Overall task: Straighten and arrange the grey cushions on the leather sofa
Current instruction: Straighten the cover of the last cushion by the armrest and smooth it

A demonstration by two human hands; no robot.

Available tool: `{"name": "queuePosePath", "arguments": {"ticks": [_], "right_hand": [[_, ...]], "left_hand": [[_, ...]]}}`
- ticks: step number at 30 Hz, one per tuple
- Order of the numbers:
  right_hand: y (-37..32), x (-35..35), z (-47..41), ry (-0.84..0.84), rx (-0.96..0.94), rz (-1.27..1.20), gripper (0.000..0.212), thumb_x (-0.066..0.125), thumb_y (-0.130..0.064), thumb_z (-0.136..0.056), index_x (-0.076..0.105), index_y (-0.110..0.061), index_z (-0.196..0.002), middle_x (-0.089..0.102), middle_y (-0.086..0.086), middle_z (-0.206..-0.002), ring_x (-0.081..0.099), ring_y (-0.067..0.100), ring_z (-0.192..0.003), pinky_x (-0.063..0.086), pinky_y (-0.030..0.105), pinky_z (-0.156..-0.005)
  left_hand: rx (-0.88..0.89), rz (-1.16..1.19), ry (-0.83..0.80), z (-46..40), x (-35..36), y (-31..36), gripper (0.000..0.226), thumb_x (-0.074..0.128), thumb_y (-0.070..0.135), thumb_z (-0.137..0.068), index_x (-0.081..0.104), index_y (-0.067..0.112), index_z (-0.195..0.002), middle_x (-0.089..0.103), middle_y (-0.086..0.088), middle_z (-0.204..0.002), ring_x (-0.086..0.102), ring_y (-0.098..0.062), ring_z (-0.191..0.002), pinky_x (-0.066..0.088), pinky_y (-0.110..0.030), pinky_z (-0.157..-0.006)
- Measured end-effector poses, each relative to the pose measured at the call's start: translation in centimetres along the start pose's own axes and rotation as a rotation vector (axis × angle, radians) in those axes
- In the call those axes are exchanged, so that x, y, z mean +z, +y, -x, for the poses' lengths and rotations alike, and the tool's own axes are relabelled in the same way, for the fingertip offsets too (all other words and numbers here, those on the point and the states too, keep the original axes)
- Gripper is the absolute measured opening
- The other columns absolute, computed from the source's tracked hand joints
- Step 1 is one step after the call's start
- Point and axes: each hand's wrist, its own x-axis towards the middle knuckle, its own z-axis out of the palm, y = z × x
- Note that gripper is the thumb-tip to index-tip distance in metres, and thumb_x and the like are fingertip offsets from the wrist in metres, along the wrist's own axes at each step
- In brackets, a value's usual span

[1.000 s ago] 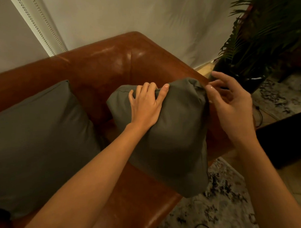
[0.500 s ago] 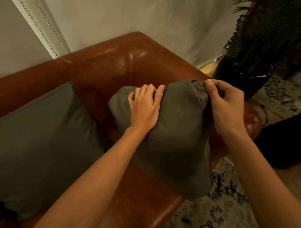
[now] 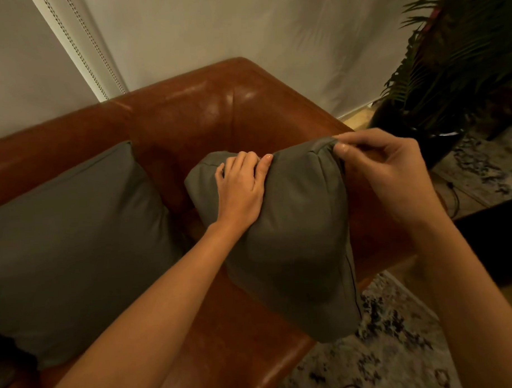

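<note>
On the brown leather sofa (image 3: 188, 115), a flat grey cushion (image 3: 76, 237) is leaning at its left; right of it, the left hand (image 3: 243, 188) is gripping the bunched grey cushion (image 3: 294, 236), and the right hand (image 3: 393, 174) is pinching its corner. That cushion is overhanging the sofa's front edge; releasing could let it slip onto the patterned rug (image 3: 385, 349).

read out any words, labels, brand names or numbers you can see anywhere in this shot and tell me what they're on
None: no text, label, brand or number shows on any surface.
The held grey cushion, the second grey cushion and the leather sofa are plain.
The rug carries only a dark pattern, no letters.
</note>
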Motion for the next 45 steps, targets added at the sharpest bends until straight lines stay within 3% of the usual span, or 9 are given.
{"name": "queuePosePath", "arguments": {"ticks": [8,13,16,19,24,29,32,39,45], "right_hand": [[-0.1,1.4,1.4,0.186,0.157,-0.412,0.028,0.058,-0.029,-0.097,0.068,-0.015,-0.119,0.069,0.001,-0.114,0.063,0.017,-0.112,0.052,0.039,-0.098],[-0.1,0.4,2.6,0.182,-0.001,0.232,0.033,0.068,-0.04,-0.088,0.063,-0.029,-0.118,0.061,-0.014,-0.116,0.054,-0.005,-0.109,0.046,0.019,-0.092],[1.7,-1.9,3.4,0.288,0.091,0.318,0.021,0.06,-0.032,-0.095,0.066,-0.024,-0.113,0.063,-0.007,-0.113,0.055,0.001,-0.104,0.047,0.026,-0.092],[2.7,-3.7,4.1,0.332,0.205,0.492,0.019,0.051,-0.028,-0.099,0.068,-0.022,-0.106,0.064,0.0,-0.109,0.055,0.02,-0.111,0.044,0.041,-0.094],[0.6,-1.1,2.5,0.196,0.08,0.952,0.021,0.056,-0.02,-0.093,0.067,-0.024,-0.11,0.061,0.002,-0.124,0.043,0.022,-0.13,0.019,0.04,-0.108],[0.0,6.3,-2.6,-0.177,0.227,0.605,0.032,0.043,-0.03,-0.103,0.058,-0.021,-0.129,0.063,0.002,-0.125,0.056,0.022,-0.117,0.041,0.038,-0.102],[1.8,8.4,-2.4,-0.238,0.409,0.415,0.04,0.033,-0.036,-0.106,0.052,-0.02,-0.137,0.055,0.004,-0.135,0.048,0.024,-0.128,0.034,0.03,-0.096],[2.8,9.1,-0.7,-0.29,0.394,0.398,0.052,0.053,-0.06,-0.091,0.05,-0.038,-0.138,0.034,0.001,-0.153,0.028,0.022,-0.142,0.029,0.042,-0.111],[1.3,9.3,-2.7,-0.464,0.351,0.871,0.045,0.061,-0.056,-0.088,0.061,-0.034,-0.127,0.02,0.009,-0.16,0.01,0.037,-0.148,0.016,0.057,-0.117]], "left_hand": [[0.087,0.048,0.034,-0.6,-0.7,1.6,0.029,0.033,0.044,-0.1,0.033,0.033,-0.073,0.034,0.019,-0.07,0.038,-0.007,-0.081,0.034,-0.056,-0.099],[0.269,-0.027,-0.022,-0.2,0.6,3.6,0.032,0.037,0.042,-0.1,0.053,0.023,-0.08,0.041,0.014,-0.079,0.051,-0.018,-0.085,0.038,-0.052,-0.096],[0.327,-0.048,-0.396,-1.1,0.8,3.7,0.041,0.032,0.05,-0.101,0.06,0.026,-0.118,0.057,0.008,-0.117,0.047,-0.013,-0.12,0.023,-0.05,-0.111],[0.227,-0.25,-0.579,-2.6,0.5,1.7,0.053,0.028,0.063,-0.096,0.036,0.041,-0.143,0.034,0.008,-0.153,0.017,-0.021,-0.146,0.004,-0.049,-0.118],[0.166,-0.309,-0.518,-1.7,0.8,1.2,0.072,0.029,0.076,-0.086,0.031,0.037,-0.147,0.03,0.003,-0.156,0.015,-0.031,-0.146,0.007,-0.046,-0.117],[0.246,0.167,-0.463,0.7,-0.5,2.6,0.042,0.06,0.032,-0.091,0.057,0.006,-0.125,0.058,-0.011,-0.127,0.049,-0.02,-0.121,0.032,-0.026,-0.103],[0.123,0.177,-0.363,1.4,-1.9,0.3,0.027,0.053,0.013,-0.096,0.063,0.007,-0.12,0.058,-0.008,-0.127,0.047,-0.02,-0.125,0.028,-0.022,-0.105],[-0.53,0.581,-0.659,2.5,-2.7,-3.6,0.054,0.054,0.064,-0.086,0.061,0.029,-0.127,0.064,0.005,-0.123,0.059,-0.013,-0.114,0.049,-0.033,-0.098],[-0.518,0.445,-0.57,2.4,-1.6,-2.5,0.06,0.054,0.056,-0.088,0.055,0.019,-0.136,0.059,-0.001,-0.134,0.053,-0.019,-0.124,0.043,-0.038,-0.106]]}}
